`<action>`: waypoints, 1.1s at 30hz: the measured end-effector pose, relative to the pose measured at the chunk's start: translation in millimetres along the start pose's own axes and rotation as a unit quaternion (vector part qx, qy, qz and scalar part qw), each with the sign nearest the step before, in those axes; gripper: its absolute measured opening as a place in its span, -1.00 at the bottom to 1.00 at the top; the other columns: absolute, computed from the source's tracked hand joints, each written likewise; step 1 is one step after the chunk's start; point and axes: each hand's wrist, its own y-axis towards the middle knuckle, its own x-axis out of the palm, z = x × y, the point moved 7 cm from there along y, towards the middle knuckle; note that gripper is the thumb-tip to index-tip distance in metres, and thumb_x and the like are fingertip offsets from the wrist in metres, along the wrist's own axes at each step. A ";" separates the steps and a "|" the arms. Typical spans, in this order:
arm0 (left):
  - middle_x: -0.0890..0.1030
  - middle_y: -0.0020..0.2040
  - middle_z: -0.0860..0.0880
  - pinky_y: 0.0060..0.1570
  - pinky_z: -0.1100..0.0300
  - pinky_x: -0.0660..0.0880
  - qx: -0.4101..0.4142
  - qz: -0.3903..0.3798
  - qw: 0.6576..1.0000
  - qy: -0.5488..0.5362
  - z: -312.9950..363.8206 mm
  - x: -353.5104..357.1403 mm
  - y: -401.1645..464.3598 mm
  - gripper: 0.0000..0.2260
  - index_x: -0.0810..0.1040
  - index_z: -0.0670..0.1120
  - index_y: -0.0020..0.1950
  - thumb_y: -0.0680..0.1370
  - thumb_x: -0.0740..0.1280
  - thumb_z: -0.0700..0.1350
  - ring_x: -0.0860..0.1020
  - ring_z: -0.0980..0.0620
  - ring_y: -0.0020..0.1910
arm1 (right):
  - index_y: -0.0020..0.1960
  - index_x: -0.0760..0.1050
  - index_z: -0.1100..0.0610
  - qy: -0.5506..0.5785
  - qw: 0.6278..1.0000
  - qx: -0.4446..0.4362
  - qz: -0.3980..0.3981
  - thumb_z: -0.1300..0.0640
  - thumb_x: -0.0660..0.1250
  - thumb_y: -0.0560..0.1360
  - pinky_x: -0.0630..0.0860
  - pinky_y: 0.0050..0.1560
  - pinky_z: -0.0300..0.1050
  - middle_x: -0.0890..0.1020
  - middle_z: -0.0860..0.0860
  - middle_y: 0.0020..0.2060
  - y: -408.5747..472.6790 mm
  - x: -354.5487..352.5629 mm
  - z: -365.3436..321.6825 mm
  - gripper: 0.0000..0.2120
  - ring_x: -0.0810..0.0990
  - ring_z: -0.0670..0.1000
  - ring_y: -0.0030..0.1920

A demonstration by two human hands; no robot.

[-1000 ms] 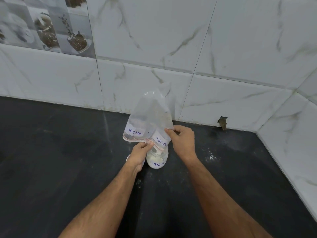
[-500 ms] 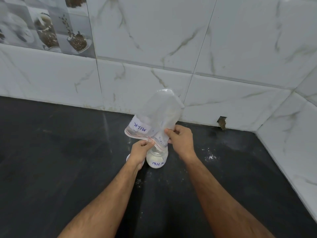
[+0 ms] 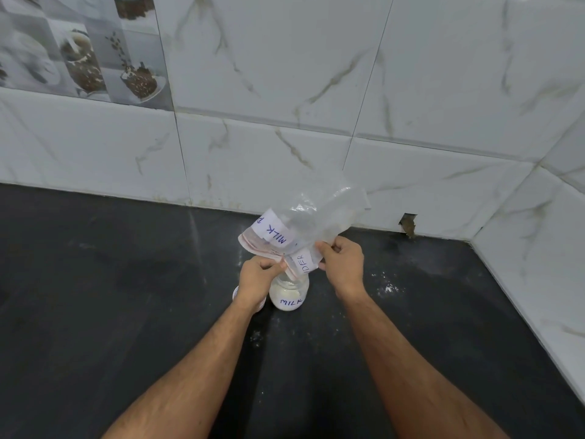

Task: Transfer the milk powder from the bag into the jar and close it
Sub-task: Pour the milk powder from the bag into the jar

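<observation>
A clear plastic bag [image 3: 319,217] with a white "MILK" label is held upside down, its pink zip mouth over a small glass jar [image 3: 289,294]. The jar stands on the black counter [image 3: 126,296], partly filled with white powder, and carries a "MILK" label. My left hand [image 3: 258,278] pinches the bag's mouth at the jar's rim. My right hand [image 3: 343,264] grips the bag's side just to the right. The bag's upper end leans to the right and looks almost empty. A white lid [image 3: 236,294] peeks out behind my left wrist.
White marble tiles form the back wall [image 3: 285,137] and the right wall [image 3: 538,248], meeting in a corner. Spilled powder [image 3: 387,288] dots the counter right of the jar. A small hole [image 3: 408,224] shows at the wall's base.
The bag's upper end has tipped from upright over to the right, and its mouth has folded more. Both hands stay at the jar's opening.
</observation>
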 end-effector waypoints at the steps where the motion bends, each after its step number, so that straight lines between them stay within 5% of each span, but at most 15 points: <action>1: 0.70 -0.13 -0.27 -0.01 0.06 0.57 0.005 0.001 1.000 0.017 2.4 0.2 -1.3 -0.86 0.69 -0.32 -0.18 0.49 0.47 -0.23 0.64 -0.05 -0.13 | -0.21 0.60 0.19 0.000 1.000 0.006 -0.001 0.11 0.39 0.49 0.66 -0.09 0.27 0.70 0.18 -0.22 -1.5 -0.4 3.6 -0.83 0.71 0.17 -0.14; 3: 0.71 -0.19 -0.21 0.06 -0.12 0.56 0.015 0.007 0.998 0.062 4.0 0.3 -1.3 -0.85 0.70 -0.21 -0.24 0.45 0.51 -0.14 0.66 -0.11 -0.13 | -0.23 0.59 0.17 0.009 1.000 0.018 0.000 0.16 0.39 0.53 0.70 -0.18 0.12 0.70 0.20 -0.19 -5.1 -1.1 9.0 -0.83 0.70 0.15 -0.13; 6: 0.71 -0.21 -0.01 0.07 -0.09 0.59 0.034 0.016 0.994 0.103 8.6 2.3 -0.4 -0.89 0.71 -0.08 -0.28 0.45 0.51 -0.14 0.68 -0.05 -0.09 | -0.23 0.58 0.13 0.045 0.998 0.037 0.012 0.23 0.37 0.56 0.66 -0.29 -0.10 0.70 0.19 -0.18 -6.2 -5.7 15.7 -0.82 0.71 0.11 -0.11; 10: 0.73 -0.11 0.02 0.12 -0.03 0.58 0.036 0.002 0.995 0.097 12.3 6.5 -0.8 -0.95 0.71 -0.06 -0.17 0.48 0.50 -0.11 0.68 0.03 -0.02 | -0.14 0.56 0.34 0.086 0.995 0.041 0.031 0.20 0.41 0.55 0.67 -0.26 -0.09 0.68 0.30 -0.09 -2.2 -13.5 18.0 -0.81 0.72 0.21 -0.04; 18: 0.71 0.02 0.07 0.09 0.12 0.57 0.027 -0.035 0.995 0.086 13.0 14.7 -0.8 -0.79 0.65 -0.04 0.09 0.48 0.50 -0.13 0.66 0.15 0.01 | -0.27 0.54 0.14 0.066 0.997 -0.002 0.033 0.23 0.38 0.56 0.69 -0.21 -0.05 0.69 0.23 -0.19 -4.1 -20.2 5.1 -0.77 0.72 0.19 -0.08; 26: 0.71 0.07 0.01 0.13 0.09 0.56 0.015 -0.037 0.994 0.097 13.5 9.0 2.9 -0.70 0.64 -0.13 0.16 0.45 0.53 -0.12 0.65 0.03 0.10 | -0.19 0.59 0.10 0.107 0.994 -0.001 0.002 0.26 0.35 0.58 0.68 -0.21 -0.10 0.72 0.08 -0.18 -5.2 -18.1 -1.0 -0.81 0.73 0.07 -0.08; 33: 0.69 0.11 0.07 0.11 0.18 0.55 0.011 -0.089 0.994 0.066 21.7 12.8 -2.5 -0.68 0.61 -0.01 0.17 0.44 0.53 -0.09 0.62 0.11 0.14 | -0.14 0.58 0.15 0.164 0.986 0.035 0.001 0.26 0.33 0.60 0.68 -0.20 -0.08 0.71 0.05 -0.18 -3.8 -19.6 3.0 -0.85 0.73 0.04 -0.07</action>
